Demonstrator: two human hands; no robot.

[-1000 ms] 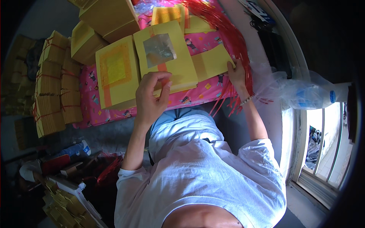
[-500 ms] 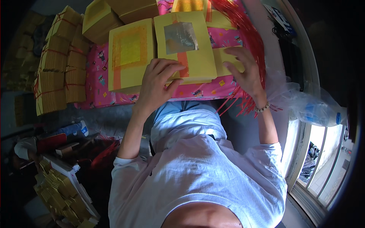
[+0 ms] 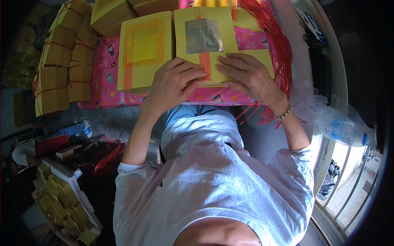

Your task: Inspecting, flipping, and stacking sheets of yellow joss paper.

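Head view, looking straight down over a person in a white shirt seated at a low table with a pink patterned cloth (image 3: 104, 88). Both forearms reach forward from the lower part of the picture, elbows bent, hands meeting at the table's near edge.

Left hand (image 3: 172, 84) lies palm down, its fingers (image 3: 193, 76) curled and bunched, tips pressing the near edge of a yellow sheet (image 3: 205, 18). Right hand (image 3: 250, 78) also lies palm down, fingers spread flat across the sheet's lower right part, pointing left toward the other hand. Neither hand pinches anything; both bear down on the paper. A bead bracelet (image 3: 284, 112) circles the right wrist.

Yellow sheet lies flat on top of a pile, directly ahead of the person. Its long axis runs away from the body. A silver foil square (image 3: 203, 36) sits on its far half, an orange stripe (image 3: 205, 61) runs down its near half.

Just left lies a second sheet (image 3: 143, 49) with a gold square. Red strings (image 3: 279, 45) fan along the right side. Tied paper bundles (image 3: 61, 69) stack at the left. A clear plastic bag (image 3: 340, 123) lies at the far right.
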